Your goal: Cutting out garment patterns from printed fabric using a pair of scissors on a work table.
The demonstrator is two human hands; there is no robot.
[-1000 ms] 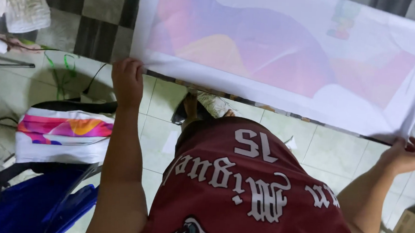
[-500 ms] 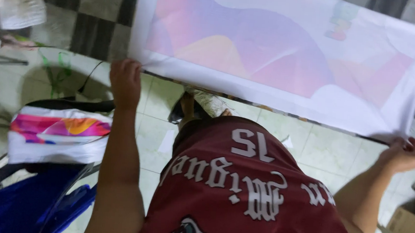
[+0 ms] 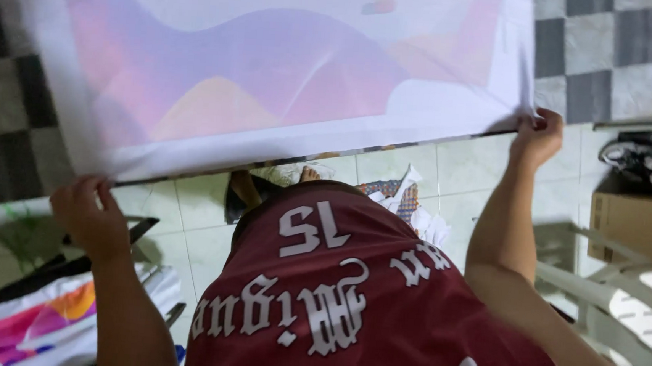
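My left hand (image 3: 88, 216) and right hand (image 3: 537, 137) each had a closed grip on a lower corner of the wide printed sheet (image 3: 272, 72), held stretched above the tiled floor (image 3: 464, 170).

1. Large printed sheet (image 3: 272, 72) stretched across the top of the view, above the tiled floor (image 3: 465, 166).
2. Left hand (image 3: 90, 216) at the sheet's lower left corner; right hand (image 3: 537, 137) at its lower right corner.
3. Folded printed cloth (image 3: 33, 323) at lower left, below the left hand.
4. Cardboard box (image 3: 633, 227) at far right, plastic chair (image 3: 623, 303) just below it.
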